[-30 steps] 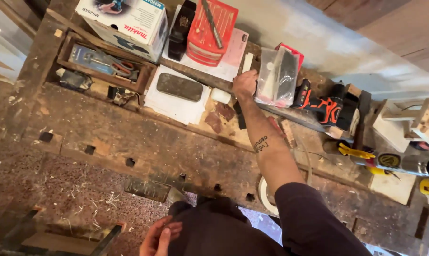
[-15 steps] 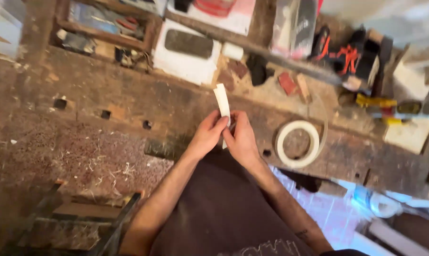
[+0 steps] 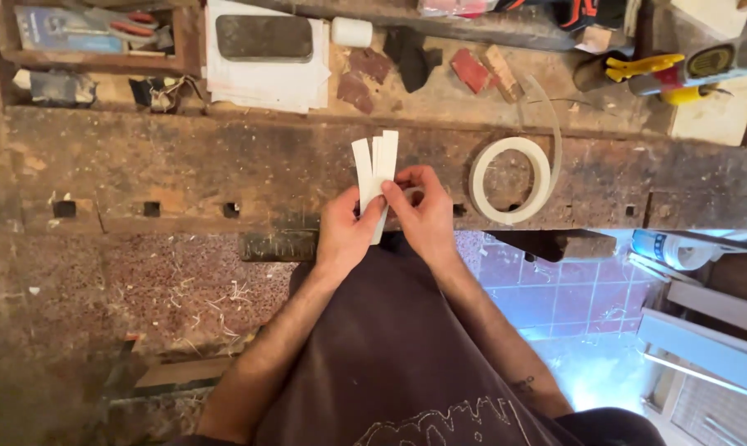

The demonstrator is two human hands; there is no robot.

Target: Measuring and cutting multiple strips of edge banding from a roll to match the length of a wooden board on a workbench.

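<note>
- Workbench [image 3: 225,165]: old scarred wood w/ a row of square dog holes, fills the upper view; the person stands at its front edge.
- Tool tray [image 3: 84,62] top left, white paper sheets [image 3: 266,78] w/ a dark flat stone [image 3: 264,37] on them, yellow-handled tools [image 3: 671,66] top right.
- Roll of pale edge banding [image 3: 511,180] lies flat on bench, just right of the hands, loose tail curling up.
- Left hand [image 3: 344,235] + right hand [image 3: 427,216] meet over bench edge, fingers pressed together, pinching the lower ends.
- White strips [image 3: 376,169]: a few, fanned upright btwn both hands. Prob. light, thin, bendy, easy to crease; best held low near ends, flat btwn thumb + forefinger.
</note>
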